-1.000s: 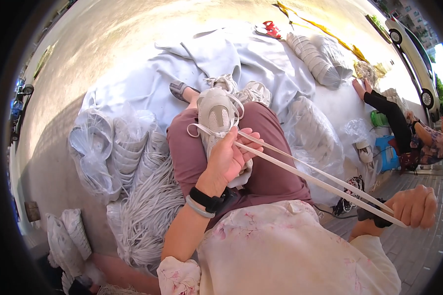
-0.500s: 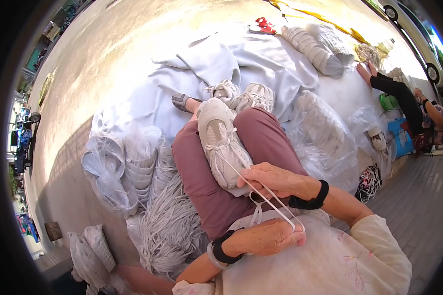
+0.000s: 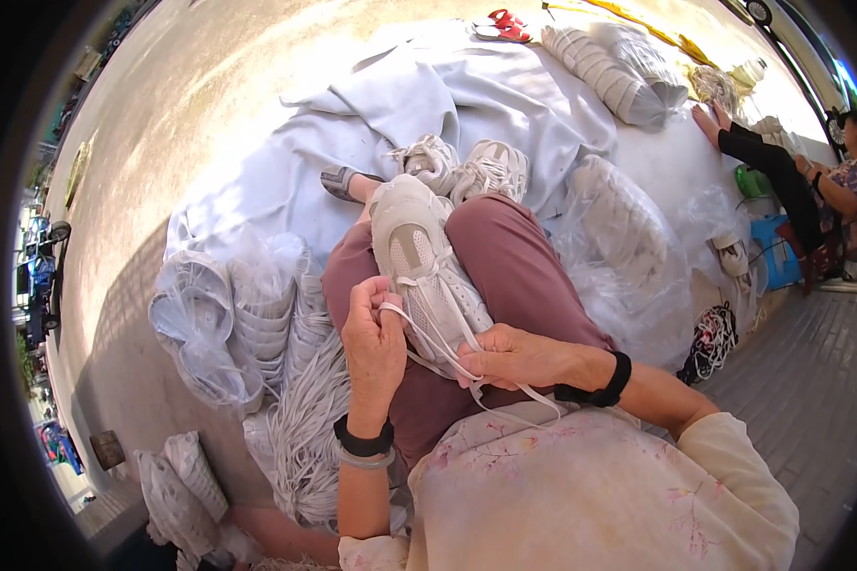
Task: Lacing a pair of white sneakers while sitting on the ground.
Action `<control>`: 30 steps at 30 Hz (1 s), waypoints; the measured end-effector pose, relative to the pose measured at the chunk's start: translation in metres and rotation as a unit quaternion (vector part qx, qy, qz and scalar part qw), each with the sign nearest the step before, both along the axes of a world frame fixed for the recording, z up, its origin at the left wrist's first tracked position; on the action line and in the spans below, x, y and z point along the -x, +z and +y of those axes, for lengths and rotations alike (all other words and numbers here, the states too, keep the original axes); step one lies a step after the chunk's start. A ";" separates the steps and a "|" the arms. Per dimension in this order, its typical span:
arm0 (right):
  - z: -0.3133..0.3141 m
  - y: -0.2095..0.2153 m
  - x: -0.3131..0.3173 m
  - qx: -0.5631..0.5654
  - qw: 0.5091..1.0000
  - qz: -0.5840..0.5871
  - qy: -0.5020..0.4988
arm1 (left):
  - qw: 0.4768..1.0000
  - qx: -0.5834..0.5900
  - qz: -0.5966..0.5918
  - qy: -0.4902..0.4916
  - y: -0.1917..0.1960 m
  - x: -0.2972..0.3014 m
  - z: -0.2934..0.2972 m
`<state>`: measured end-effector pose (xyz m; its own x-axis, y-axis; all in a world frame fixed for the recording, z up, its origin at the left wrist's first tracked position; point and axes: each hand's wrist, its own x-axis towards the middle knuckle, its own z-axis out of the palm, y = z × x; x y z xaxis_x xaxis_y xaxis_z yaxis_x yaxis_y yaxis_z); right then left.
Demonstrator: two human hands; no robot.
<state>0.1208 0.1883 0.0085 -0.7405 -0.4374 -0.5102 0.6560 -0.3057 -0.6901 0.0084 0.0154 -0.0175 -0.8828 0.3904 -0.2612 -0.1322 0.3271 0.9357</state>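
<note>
A pale sneaker (image 3: 412,238) lies along my lap between my thighs, its toe pointing away from me. My left hand (image 3: 375,328) pinches a white shoelace (image 3: 419,328) at the left side of the shoe. At the shoe's near end, my right hand (image 3: 505,356) grips the lace too, thumb over the fingers. A loose loop of it droops over my shirt below the right hand. The lace runs through the lower eyelets; the rear of the shoe is partly hidden by the right hand.
Two laced sneakers (image 3: 490,173) stand beyond my knees on a grey sheet (image 3: 352,133). At my left lie a bundle of white laces (image 3: 314,433) and bagged shoe parts (image 3: 262,305). Bagged parts (image 3: 624,219) are also on the right, near a blue stool (image 3: 776,252) and a seated person (image 3: 838,190).
My left hand has moved from above my shirt, where it held the lace pulled out, up to the shoe's left side. My right hand stays near the shoe's near end.
</note>
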 end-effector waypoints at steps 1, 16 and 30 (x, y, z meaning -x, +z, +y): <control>-0.002 0.003 0.002 -0.018 1.000 0.001 0.015 | 0.998 0.035 0.045 -0.028 -0.004 0.005 0.002; -0.018 -0.002 -0.005 -0.057 0.960 0.218 0.164 | 0.970 -0.017 -0.163 -0.179 0.015 -0.013 -0.014; 0.026 -0.002 0.011 -0.331 0.923 0.188 -0.054 | 0.972 -0.083 -0.207 -0.077 0.010 -0.043 -0.001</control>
<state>0.1095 0.2142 0.0065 -0.9409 -0.0339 -0.3370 0.3224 0.2154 -0.9218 0.0516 0.0149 -0.0079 -0.6431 0.5774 -0.5030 -0.4698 0.2212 0.8546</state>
